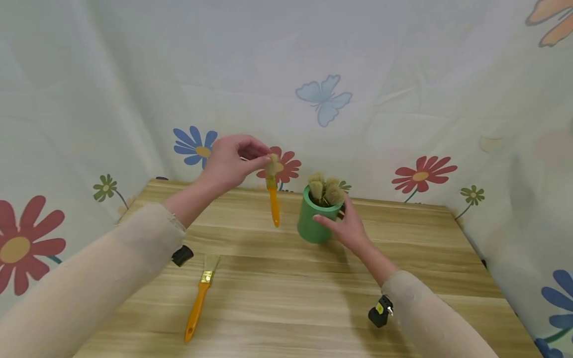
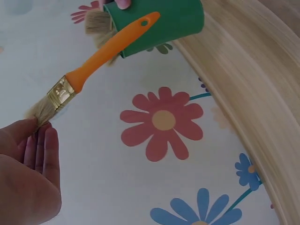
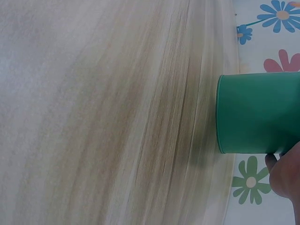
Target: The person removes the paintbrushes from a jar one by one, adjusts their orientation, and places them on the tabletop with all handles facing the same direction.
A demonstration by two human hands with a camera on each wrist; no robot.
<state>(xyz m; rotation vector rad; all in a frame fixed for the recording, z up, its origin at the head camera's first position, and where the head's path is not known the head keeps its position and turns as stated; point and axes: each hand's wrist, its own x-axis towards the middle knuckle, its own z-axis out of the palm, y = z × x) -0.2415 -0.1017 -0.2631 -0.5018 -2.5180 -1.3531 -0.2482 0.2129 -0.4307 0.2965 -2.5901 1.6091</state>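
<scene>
My left hand (image 1: 233, 161) pinches a paintbrush (image 1: 273, 196) by its pale bristles, so the orange handle hangs downward above the table. In the left wrist view the brush (image 2: 105, 56) shows a gold metal ferrule and a hole at the handle's end. My right hand (image 1: 351, 223) grips a green cylindrical cup (image 1: 313, 221) around its right side. Several brushes (image 1: 324, 188) stand in the cup with bristles up; their handles are hidden inside. In the right wrist view the cup (image 3: 258, 112) shows its side and base edge, with part of my right hand (image 3: 287, 173).
Another orange-handled paintbrush (image 1: 200, 303) lies on the wooden table (image 1: 277, 308) at the left front, bristles pointing away. Behind the table hangs a white cloth (image 1: 250, 64) printed with flowers and butterflies. Black wrist devices (image 1: 380, 312) sit at both sleeves.
</scene>
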